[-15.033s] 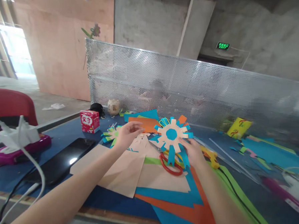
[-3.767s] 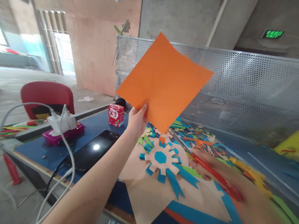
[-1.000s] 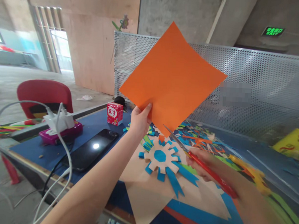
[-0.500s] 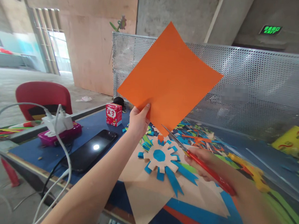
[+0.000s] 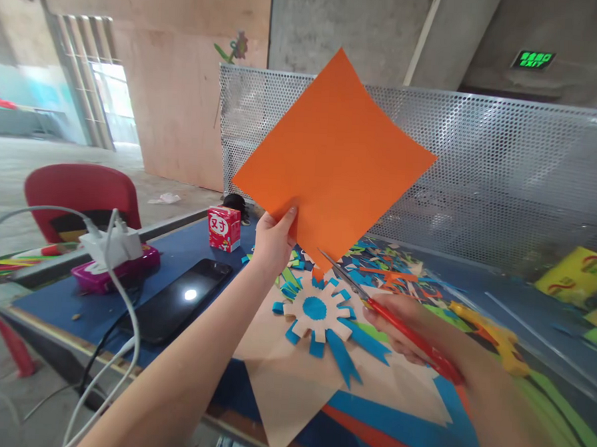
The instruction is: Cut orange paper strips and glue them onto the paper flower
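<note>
My left hand (image 5: 276, 241) pinches a large orange sheet of paper (image 5: 335, 152) near its lower left edge, thumb in front, and holds it up over the table. Red-handled scissors (image 5: 412, 339) are in my right hand (image 5: 398, 322), their blades at the sheet's bottom corner. Whether the blades have cut in, I cannot make out. Beneath them lies a paper rosette (image 5: 315, 309) with a blue centre, beige and blue loops around it and two blue notched tails. It rests on beige paper sheets (image 5: 269, 395).
Paper scraps (image 5: 391, 268) are heaped behind the rosette. A yellow glue gun (image 5: 497, 337) lies at the right, a yellow packet (image 5: 573, 274) beyond it. Leftward are a black phone (image 5: 179, 297), a red box (image 5: 223, 228) and a white charger (image 5: 112, 247) with cables. A perforated metal panel (image 5: 481, 166) stands behind.
The view has shifted slightly, so most things sit a little further left. Both hands keep their hold on the sheet and scissors, and the blades stay at the bottom corner.
</note>
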